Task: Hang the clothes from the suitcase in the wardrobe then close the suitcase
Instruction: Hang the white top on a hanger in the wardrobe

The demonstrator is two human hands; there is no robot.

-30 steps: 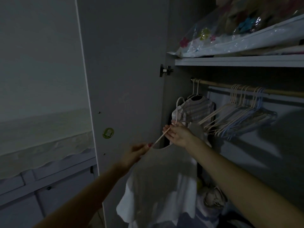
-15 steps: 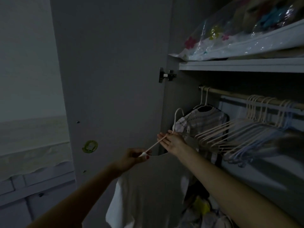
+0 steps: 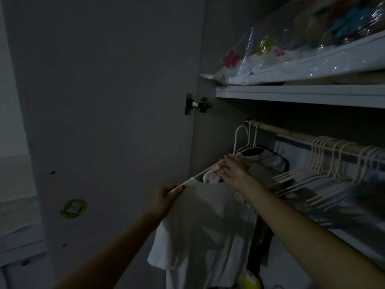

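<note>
A white T-shirt (image 3: 204, 230) hangs on a pale plastic hanger (image 3: 205, 172) in front of the open wardrobe. My left hand (image 3: 168, 195) grips the hanger's left arm together with the shirt's shoulder. My right hand (image 3: 232, 168) holds the hanger near its neck, fingers over it. The hanger's hook (image 3: 239, 136) rises close to the left end of the wooden rail (image 3: 295, 135); I cannot tell whether it rests on it. A light patterned garment (image 3: 264, 159) hangs on the rail just behind. The suitcase is out of view.
Several empty pale hangers (image 3: 325, 170) crowd the rail to the right. The open wardrobe door (image 3: 108, 122) stands at the left with a hinge (image 3: 196, 104). A shelf (image 3: 300, 94) above carries a flowered plastic bag (image 3: 291, 53). Clothes lie low in the wardrobe.
Both hands have lifted the hanger with the white shirt up and toward the rail's left end. The view has tilted upward.
</note>
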